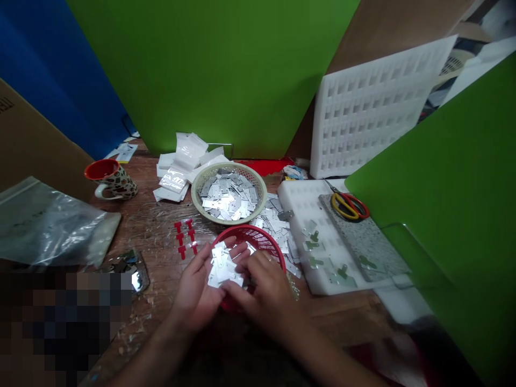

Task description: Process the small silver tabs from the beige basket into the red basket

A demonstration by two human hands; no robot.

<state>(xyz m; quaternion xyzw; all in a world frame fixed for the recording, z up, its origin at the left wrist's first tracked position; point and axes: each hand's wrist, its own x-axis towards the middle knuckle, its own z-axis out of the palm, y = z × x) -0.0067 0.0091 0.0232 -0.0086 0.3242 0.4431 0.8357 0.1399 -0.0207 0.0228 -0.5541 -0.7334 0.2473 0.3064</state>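
Where the counter (141,223) begins on my left, a clear plastic bag (60,226) slumps beside a patterned mug (123,183). Next come white packets (177,174) in an untidy heap, with red T-shaped pieces (180,236) laid out nearer the person.

The left hand (197,295) lies palm up, fingers spread and loosely cupped under a stack of shiny metal plates (221,266). Nothing clamps that stack, so a small tilt of the palm could send the top ones sliding, I'd say. Behind it sits a pale basket (194,199) full of similar plates; directly below is a red basket (268,240), which would probably catch some of any spill.

The right hand (266,279) bends over the stack, fingers curled and thumb at its near edge; whether they pinch a plate, I can't tell. A hard push there might scatter several, and the thin edges might nick skin.

Farther right, loose plates (280,223) crowd against a foam block (294,193); dropped ones could get mixed among them. On the block rests a grey slab (342,231), with scissors (349,203) lying across its far end, perhaps easily knocked by a stray elbow.
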